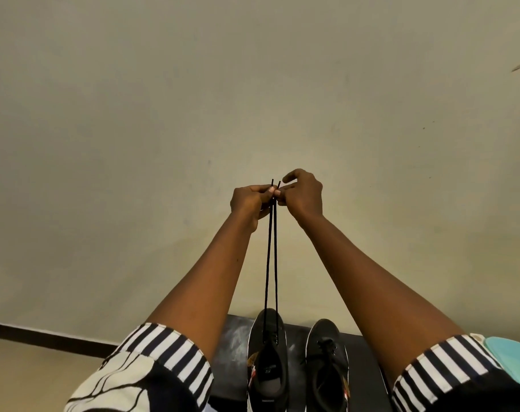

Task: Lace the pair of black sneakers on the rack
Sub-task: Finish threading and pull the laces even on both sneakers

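Head view, looking down past two raised forearms to a dark rack [235, 346] against a pale wall [163, 114].

Item: left sneaker [267, 361], black, standing on the rack near its back edge, toe to the wall. One black lace [271, 257] passes through its front eyelets only, as far as can be seen; both ends run up taut, side by side, to the hands. Upper eyelets appear unthreaded.

Item: right sneaker [327, 364], black, just beside the first, apart from it. Lace seems crossed and knotted over the tongue; judged finished.

Item: left hand [248, 200], pinching one lace end between thumb and fingers.

Item: right hand [303, 193], pinching the other end, forefinger lifted free.

Progress: roughly past halfway; the ends are apparently being evened before the crossings go on. Remaining: cross, thread the upper eyelets, tie.

Room: open air above the rack and before the wall, free for pulling upward. The rack's left edge shows, with floor [30, 376] beyond; its right side is hidden by a striped sleeve [431, 373]. A turquoise object [511, 352] lies at far right, unidentified.
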